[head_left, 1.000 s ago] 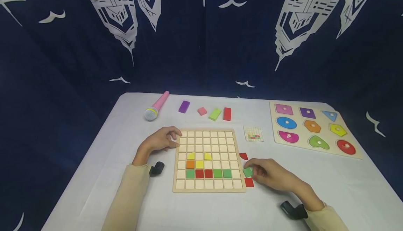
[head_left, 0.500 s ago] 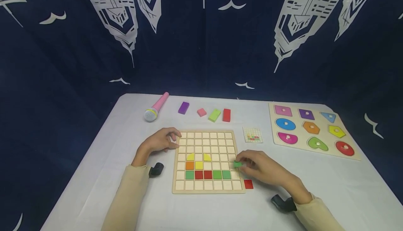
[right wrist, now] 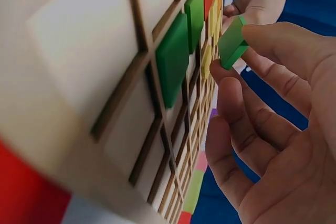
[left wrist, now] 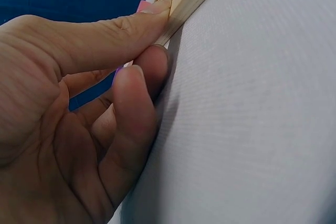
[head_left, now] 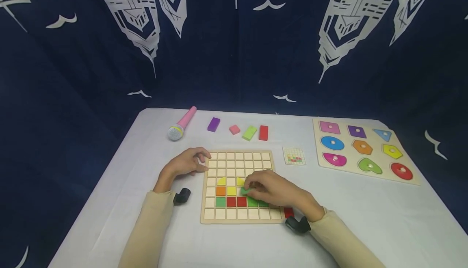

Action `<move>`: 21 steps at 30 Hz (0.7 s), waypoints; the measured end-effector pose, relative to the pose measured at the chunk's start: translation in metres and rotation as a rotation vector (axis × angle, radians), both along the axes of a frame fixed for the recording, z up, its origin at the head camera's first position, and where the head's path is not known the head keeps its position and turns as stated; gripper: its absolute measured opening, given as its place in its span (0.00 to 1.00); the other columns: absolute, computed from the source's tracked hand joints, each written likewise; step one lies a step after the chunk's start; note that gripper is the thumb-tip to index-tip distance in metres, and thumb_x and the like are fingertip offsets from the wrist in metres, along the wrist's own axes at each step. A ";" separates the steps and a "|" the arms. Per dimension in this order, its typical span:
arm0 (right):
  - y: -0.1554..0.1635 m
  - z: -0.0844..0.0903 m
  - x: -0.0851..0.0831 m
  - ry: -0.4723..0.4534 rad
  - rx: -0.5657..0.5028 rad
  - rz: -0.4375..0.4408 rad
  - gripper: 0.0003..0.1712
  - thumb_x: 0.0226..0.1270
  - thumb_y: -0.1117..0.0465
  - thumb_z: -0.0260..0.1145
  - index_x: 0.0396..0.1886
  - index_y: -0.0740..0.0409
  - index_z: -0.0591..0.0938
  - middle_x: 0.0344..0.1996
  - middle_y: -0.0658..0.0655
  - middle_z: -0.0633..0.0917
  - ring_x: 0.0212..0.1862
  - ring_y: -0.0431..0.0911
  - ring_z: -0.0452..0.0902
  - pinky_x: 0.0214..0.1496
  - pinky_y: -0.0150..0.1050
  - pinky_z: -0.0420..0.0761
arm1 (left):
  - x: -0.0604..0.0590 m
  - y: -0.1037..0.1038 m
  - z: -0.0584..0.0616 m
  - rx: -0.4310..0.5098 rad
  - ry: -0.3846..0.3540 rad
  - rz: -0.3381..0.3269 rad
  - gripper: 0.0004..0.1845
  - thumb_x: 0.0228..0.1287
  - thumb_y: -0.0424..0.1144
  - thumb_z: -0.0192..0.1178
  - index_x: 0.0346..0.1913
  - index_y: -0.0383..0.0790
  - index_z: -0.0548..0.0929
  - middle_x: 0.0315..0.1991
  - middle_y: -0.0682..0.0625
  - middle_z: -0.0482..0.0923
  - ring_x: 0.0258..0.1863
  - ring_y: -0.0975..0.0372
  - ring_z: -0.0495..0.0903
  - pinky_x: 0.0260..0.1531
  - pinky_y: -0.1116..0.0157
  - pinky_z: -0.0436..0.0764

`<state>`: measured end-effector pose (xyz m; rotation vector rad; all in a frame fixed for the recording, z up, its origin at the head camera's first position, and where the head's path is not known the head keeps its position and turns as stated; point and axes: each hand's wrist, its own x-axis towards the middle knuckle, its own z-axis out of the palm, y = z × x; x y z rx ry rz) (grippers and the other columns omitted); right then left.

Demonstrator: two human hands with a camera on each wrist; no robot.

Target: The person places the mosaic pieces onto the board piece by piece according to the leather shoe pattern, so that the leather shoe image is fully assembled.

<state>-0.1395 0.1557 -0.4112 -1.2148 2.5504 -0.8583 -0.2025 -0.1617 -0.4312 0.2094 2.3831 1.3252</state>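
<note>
A wooden grid board (head_left: 242, 164) lies on the table with coloured tiles in some cells. My left hand (head_left: 184, 163) pinches its left edge near the far corner; in the left wrist view the thumb (left wrist: 121, 38) presses on the board's rim. Over the middle of the board, my right hand (head_left: 276, 189) holds a green square tile (right wrist: 232, 43) between thumb and fingertips, tilted and raised off the grid. Beneath it a row of seated tiles includes green tiles (right wrist: 173, 59) and red tiles (head_left: 236, 202). Yellow quarter-round tiles (head_left: 221, 181) and an orange tile (head_left: 221, 191) sit farther up.
A red tile (head_left: 289, 212) lies at the board's right edge, partly under the right wrist. A small pattern card (head_left: 294, 156) and a shape puzzle (head_left: 365, 149) lie to the right. Behind the board are a pink toy microphone (head_left: 182, 122) and several blocks (head_left: 250, 132).
My right hand has carried the green tile leftward from beside the board to over its middle. The left hand stays at the edge.
</note>
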 end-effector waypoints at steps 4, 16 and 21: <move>-0.007 -0.002 -0.002 0.000 0.018 0.015 0.04 0.67 0.60 0.69 0.41 0.50 0.84 0.32 0.41 0.82 0.31 0.37 0.72 0.43 0.33 0.74 | 0.000 0.000 0.000 0.000 0.002 0.001 0.22 0.55 0.29 0.71 0.54 0.40 0.80 0.41 0.46 0.73 0.18 0.61 0.69 0.23 0.68 0.71; -0.015 -0.007 -0.006 -0.015 0.041 0.002 0.05 0.65 0.60 0.71 0.39 0.49 0.85 0.33 0.45 0.82 0.32 0.41 0.75 0.41 0.31 0.75 | 0.001 0.001 0.001 0.014 0.012 -0.012 0.22 0.55 0.28 0.71 0.54 0.37 0.80 0.40 0.45 0.72 0.19 0.60 0.69 0.23 0.67 0.71; -0.016 -0.007 -0.006 -0.018 0.057 -0.016 0.06 0.64 0.60 0.72 0.39 0.49 0.85 0.36 0.46 0.82 0.33 0.40 0.74 0.40 0.30 0.76 | 0.000 0.001 0.000 0.014 0.016 -0.017 0.23 0.54 0.28 0.71 0.54 0.38 0.80 0.40 0.45 0.72 0.18 0.60 0.69 0.23 0.67 0.72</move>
